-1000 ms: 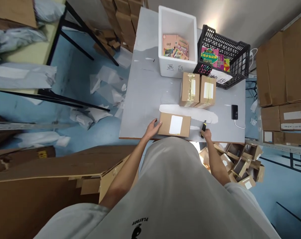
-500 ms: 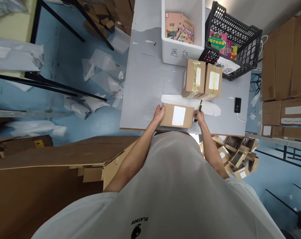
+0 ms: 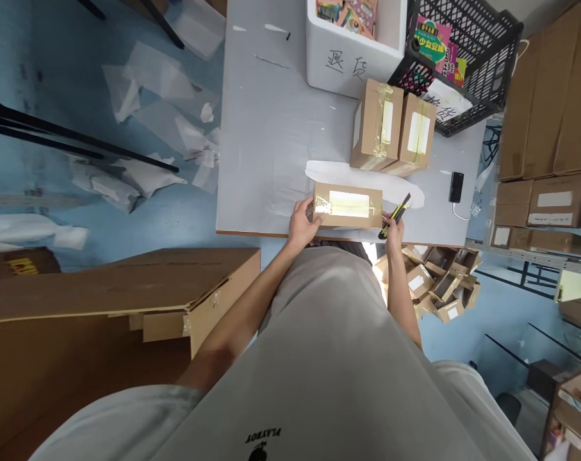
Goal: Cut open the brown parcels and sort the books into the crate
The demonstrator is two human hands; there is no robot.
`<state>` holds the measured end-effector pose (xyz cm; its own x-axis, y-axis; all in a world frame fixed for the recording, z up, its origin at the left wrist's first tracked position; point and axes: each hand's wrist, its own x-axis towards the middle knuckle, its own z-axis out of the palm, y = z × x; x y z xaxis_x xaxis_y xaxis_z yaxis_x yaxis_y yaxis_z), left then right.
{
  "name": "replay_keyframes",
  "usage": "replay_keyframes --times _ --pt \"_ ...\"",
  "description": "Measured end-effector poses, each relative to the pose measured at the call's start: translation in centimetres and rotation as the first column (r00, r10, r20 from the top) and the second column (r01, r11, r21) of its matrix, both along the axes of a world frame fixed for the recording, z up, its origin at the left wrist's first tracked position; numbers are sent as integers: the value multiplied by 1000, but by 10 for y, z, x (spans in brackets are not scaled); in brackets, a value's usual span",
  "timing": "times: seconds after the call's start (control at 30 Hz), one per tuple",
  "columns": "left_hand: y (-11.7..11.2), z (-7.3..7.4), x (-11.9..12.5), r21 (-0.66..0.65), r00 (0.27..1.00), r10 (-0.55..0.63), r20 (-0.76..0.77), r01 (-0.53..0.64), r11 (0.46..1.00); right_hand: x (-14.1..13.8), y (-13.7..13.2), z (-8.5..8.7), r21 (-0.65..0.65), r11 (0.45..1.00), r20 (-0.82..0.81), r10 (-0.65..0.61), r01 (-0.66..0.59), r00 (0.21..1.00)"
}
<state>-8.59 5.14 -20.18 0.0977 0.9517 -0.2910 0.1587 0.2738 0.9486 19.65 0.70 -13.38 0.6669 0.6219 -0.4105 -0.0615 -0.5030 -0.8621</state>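
Observation:
A small brown cardboard box point(image 3: 348, 221) with a white label and clear tape on its upper face is at the table's front edge. My left hand point(image 3: 303, 224) grips its left end, thumb on the near side. At the right end, my right hand point(image 3: 393, 232) is closed round a yellow-and-black box cutter point(image 3: 396, 214), which points up and to the right; some of its fingers reach the box's end. Behind the box a long white sheet point(image 3: 333, 171) lies on the table. Two taped cartons stand beyond it, a left carton point(image 3: 364, 131) and a right carton point(image 3: 410, 150).
A white bin point(image 3: 328, 77) and a black crate point(image 3: 496, 83), both holding colourful packs, stand at the back of the grey table point(image 3: 266, 128). A phone point(image 3: 456, 187) on a cable lies right. Opened boxes point(image 3: 444, 288) are heaped below; a large carton point(image 3: 127, 275) is at left.
The box has been turned so that a taped, labelled face now points up. The box cutter has swung to a more slanted angle. The camera view has shifted.

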Motion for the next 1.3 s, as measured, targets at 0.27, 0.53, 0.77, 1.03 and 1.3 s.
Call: replay_keyframes --times 0.27,0.53,0.77,1.03,1.3 --pt "9 2 -23 73 948 -306 -83 312 947 23 -5 36 -255 906 387 416 -338 823" --pt "38 -2 -37 75 864 -502 46 498 864 -31 32 86 -604 175 317 948 -777 -33" --pt "21 2 -38 57 861 -507 35 505 861 -76 65 88 -813 -204 86 884 -545 -460" --pt "18 1 -37 73 861 -507 36 503 861 -78 62 86 -850 -272 -3 859 -451 -512" --pt "17 1 -36 71 871 -488 63 484 872 -82 64 92 -860 -281 -19 852 -425 -523"
